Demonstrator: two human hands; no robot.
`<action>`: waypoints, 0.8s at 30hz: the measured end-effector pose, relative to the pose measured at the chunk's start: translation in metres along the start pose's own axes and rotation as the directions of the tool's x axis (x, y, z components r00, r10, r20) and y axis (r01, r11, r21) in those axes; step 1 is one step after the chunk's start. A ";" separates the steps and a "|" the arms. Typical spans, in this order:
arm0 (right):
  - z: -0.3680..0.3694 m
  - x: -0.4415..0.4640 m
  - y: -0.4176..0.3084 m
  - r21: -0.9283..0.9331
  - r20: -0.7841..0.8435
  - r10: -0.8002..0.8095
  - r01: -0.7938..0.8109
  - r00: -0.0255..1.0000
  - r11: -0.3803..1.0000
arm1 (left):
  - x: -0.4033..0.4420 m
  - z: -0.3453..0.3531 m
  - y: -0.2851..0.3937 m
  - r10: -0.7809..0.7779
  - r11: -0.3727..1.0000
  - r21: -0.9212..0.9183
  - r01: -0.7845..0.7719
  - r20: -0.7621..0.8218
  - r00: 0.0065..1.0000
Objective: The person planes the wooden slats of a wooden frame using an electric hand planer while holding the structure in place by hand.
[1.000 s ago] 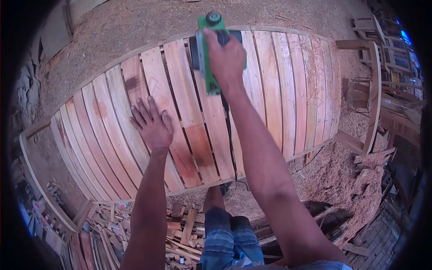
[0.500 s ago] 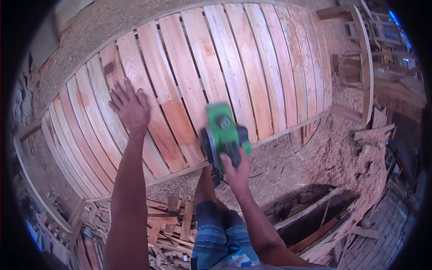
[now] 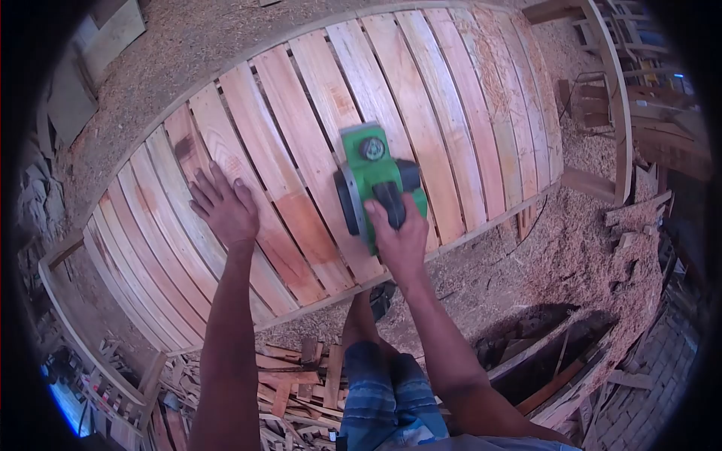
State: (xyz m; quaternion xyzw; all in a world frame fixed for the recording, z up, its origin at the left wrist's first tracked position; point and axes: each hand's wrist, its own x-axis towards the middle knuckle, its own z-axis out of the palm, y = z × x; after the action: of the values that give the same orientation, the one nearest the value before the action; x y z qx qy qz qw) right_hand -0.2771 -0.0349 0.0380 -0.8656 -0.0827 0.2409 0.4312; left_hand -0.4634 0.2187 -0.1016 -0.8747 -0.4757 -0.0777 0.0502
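Note:
A long slatted wooden panel lies across the view, its pale and reddish boards separated by narrow gaps. My right hand is wrapped round the black handle of a green electric planer, which rests on the slats right of the middle, near the front edge. Left of it, my left hand lies flat on the boards with its fingers spread, holding nothing. Thin shavings are scattered over the slats at the right end.
Wooden frame legs stand out at the panel's right end, others at its left. Offcuts lie below the front edge. Shavings are heaped at the lower right, beside a dark pit.
The planer, in my right hand, came from the far edge to the near edge, then moved a little back up the slats. My left hand stays flat on the boards.

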 end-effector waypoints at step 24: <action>0.051 0.066 -0.061 0.018 0.021 -0.189 0.189 0.982 0.982 | -0.001 0.006 -0.007 0.005 1.000 -0.012 -0.005 -0.023 1.000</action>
State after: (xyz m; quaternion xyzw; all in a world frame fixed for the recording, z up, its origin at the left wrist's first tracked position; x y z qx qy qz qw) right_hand -0.2404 0.0619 0.0369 -0.8477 -0.1673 0.2092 0.4579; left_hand -0.4688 0.2225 -0.1073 -0.8752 -0.4725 -0.0906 0.0506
